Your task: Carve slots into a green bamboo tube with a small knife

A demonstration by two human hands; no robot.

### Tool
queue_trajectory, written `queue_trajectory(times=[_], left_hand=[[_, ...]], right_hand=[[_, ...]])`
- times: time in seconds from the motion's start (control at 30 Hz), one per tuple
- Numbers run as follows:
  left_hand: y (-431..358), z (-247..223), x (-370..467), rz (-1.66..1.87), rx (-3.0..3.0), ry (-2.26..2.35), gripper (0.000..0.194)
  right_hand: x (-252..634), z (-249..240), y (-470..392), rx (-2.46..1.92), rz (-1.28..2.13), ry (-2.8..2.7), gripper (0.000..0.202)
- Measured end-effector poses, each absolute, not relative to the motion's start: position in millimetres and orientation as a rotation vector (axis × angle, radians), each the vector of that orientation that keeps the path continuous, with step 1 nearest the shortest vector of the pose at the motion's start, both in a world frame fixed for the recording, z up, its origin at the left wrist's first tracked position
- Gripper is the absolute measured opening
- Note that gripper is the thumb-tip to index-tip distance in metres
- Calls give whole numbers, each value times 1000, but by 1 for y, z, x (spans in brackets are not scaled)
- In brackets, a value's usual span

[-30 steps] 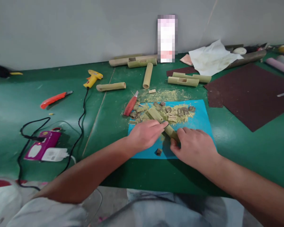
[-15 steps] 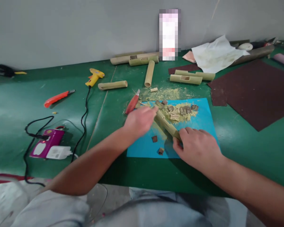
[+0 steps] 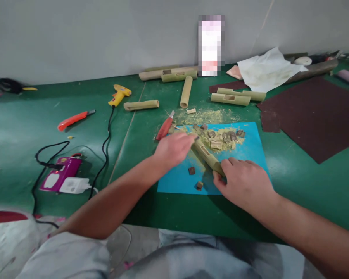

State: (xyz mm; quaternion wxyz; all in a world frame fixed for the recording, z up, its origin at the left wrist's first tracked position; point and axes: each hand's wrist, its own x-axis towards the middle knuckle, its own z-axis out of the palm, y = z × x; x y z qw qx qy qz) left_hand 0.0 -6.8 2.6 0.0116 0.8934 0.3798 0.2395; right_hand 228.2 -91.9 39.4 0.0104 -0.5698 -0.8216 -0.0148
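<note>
A bamboo tube (image 3: 207, 155) with a rectangular slot lies slantwise over a blue sheet (image 3: 174, 180). My right hand (image 3: 244, 176) is wrapped round its near end. At the far end is my left hand (image 3: 174, 149), its fingers pinched on a small dark piece (image 3: 195, 138) that sticks out past the fingertips. Shavings and several brown-gray chips (image 3: 227, 136) are heaped beyond the tube. Two dark squares (image 3: 191, 171) rest nearer me on the sheet. A red-handled knife (image 3: 165, 127) lies just beyond my left hand.
Other bamboo tubes (image 3: 186, 92) lie toward the wall. On the left are a yellow glue gun (image 3: 120, 95), an orange cutter (image 3: 75, 119) and a purple power box (image 3: 72, 166) with cords. Dark brown sheet (image 3: 314, 116) and white cloth (image 3: 267, 71) are on the right.
The dark piece now shows at my left fingertips, where it was hidden before. My right hand keeps its hold on the tube. The whole view has shifted slightly.
</note>
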Motion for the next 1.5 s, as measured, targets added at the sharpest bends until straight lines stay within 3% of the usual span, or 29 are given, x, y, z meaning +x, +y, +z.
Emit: queue_trajectory(times=[0.2, 0.57, 0.7, 0.93, 1.27, 1.5], left_hand=[[-18, 7, 8, 619, 2778, 1004, 40], [-11, 11, 9, 942, 2573, 1155, 30], [-6, 15, 8, 1161, 2325, 1227, 23], [-9, 11, 11, 1014, 1715, 1300, 23], [5, 10, 4, 1058, 2504, 1264, 25], [3, 3, 4, 928, 2588, 1257, 27]], right_hand=[[229, 37, -92, -1743, -13, -2585, 19], [232, 35, -88, -1762, -52, -2530, 23], [232, 37, -88, -1788, -2, -2539, 23], [232, 40, -86, -1823, 71, -2536, 23], [234, 38, -86, -1809, 40, -2525, 23], [233, 39, -87, -1813, 78, -2550, 23]])
